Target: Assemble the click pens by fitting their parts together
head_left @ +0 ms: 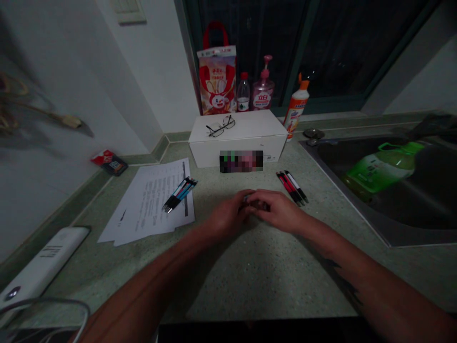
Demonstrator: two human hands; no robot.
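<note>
My left hand and my right hand meet above the counter, fingertips together, both closed. Whatever lies between the fingers is mostly hidden; a small bluish bit shows there, too blurred to name. Just right of my right hand, red and white pens with black grips lie side by side. Farther left of my left hand, a bunch of blue, white and red pens rests on printed paper sheets.
Behind my hands stands a white box with glasses on top. Bottles and a red bag stand beyond it. At right is a sink holding a large green jug. A white power strip lies front left.
</note>
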